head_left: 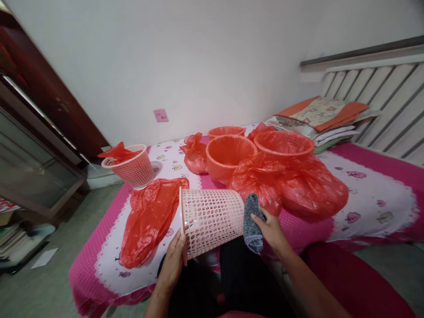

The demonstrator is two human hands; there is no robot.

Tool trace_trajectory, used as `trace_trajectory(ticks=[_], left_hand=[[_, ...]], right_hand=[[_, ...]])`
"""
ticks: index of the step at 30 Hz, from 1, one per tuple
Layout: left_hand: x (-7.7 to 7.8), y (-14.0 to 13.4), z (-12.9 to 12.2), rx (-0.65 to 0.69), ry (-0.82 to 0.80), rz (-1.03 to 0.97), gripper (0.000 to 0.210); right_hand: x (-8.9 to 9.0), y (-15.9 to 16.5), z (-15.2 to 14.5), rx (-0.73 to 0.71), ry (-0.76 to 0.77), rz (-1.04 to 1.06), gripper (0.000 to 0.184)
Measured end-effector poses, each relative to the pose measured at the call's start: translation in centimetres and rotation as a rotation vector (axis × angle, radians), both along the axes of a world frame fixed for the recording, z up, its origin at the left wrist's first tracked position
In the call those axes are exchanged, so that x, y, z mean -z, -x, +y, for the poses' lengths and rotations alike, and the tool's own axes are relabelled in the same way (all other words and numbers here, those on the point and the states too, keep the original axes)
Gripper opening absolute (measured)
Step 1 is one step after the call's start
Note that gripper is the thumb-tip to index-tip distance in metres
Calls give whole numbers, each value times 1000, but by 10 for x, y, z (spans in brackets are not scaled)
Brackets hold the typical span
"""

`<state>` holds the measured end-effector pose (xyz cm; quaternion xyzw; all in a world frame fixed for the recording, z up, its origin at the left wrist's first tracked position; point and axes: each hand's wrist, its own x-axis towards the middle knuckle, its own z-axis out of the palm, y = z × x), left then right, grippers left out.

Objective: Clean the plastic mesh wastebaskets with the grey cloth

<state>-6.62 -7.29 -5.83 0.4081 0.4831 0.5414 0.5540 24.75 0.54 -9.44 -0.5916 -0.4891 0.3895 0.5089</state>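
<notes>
one pale pink basket [212, 216] was tipped sideways above dark-trousered knees [243, 274], the left hand [174, 256] curling its fingers on the rim, the right hand [270, 226] clutching a grey cloth [253, 221] at the base.

Home, bdrm by the look: bed w/ pink-&-white tree-print spread [377, 205], lacy-patterned border; folded bedding [326, 121] stacked nr its far R corner, slatted white panel [379, 95] past R edge. Off L edge, dark-framed glass panel [29, 163], papers [18, 243] piled low. Plain white wall [232, 57] behind far edge, w/ small pink square [160, 115], marks illegible.
</notes>
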Motion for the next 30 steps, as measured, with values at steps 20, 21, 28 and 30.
trace_trajectory(ticks=[20, 21, 28, 30], left_hand=[[10, -3, -5, 71, 21, -98, 53], [10, -3, -5, 75, 20, -103, 52], [15, -2, -4, 80, 4, -96, 56], [13, -3, -4, 79, 0, -85, 59]], right_hand=[[-10, 23, 21, -31, -31, 33, 44], [-12, 26, 23, -34, -43, 34, 45], [-31, 53, 29, -97, -149, -35, 41], [-33, 65, 29, -131, -195, -60, 40]])
